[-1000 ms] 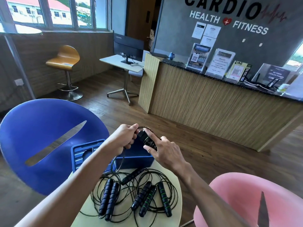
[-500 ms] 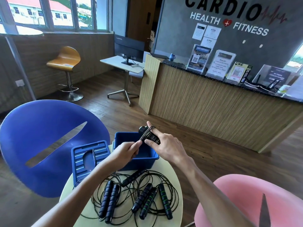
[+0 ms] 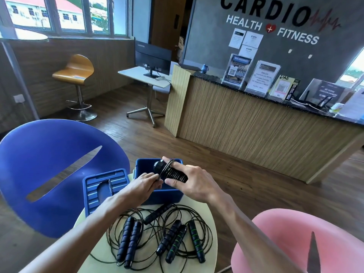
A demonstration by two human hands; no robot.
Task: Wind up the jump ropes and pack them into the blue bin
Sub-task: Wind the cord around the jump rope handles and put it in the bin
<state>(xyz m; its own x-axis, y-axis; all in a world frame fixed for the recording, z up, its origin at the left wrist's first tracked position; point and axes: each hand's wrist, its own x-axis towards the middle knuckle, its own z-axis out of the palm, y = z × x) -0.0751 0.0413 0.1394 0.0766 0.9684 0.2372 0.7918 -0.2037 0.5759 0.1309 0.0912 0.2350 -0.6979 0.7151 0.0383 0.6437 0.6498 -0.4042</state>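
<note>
Nearest, at 6 o'clock: round pale-yellow table [image 3: 211,229] w/ a tangle of loose jump ropes [image 3: 157,237], black cords looped over each other, dark handles lying in pairs, some w/ green bands. Pink chair [image 3: 275,243] at 4 o'clock, big blue chair [image 3: 49,164] at 9 o'clock.

Just past the tangle, both forearms reach in. Left hand [image 3: 140,189] has fingers curled, pinching the thin cord right beside the handles. Right hand [image 3: 194,187] grips the wound handles [image 3: 170,172], thumb under, fingers over; cord coiled tight round them, one end cap poking out toward 10 o'clock. This bundle is held over the near part of the blue bin [image 3: 173,197], above its rim, not inside.

Bin sits at the table's far edge; what's inside, can't tell. Blue lid [image 3: 100,191] lies flat just beside it at 9 o'clock.

Further out, 12–2 o'clock: wood floor, slatted reception counter [image 3: 256,131] w/ sign holders. At 11 o'clock, small desk w/ monitor [image 3: 152,58]; orange stool [image 3: 75,71] at 10 o'clock under the windows.
</note>
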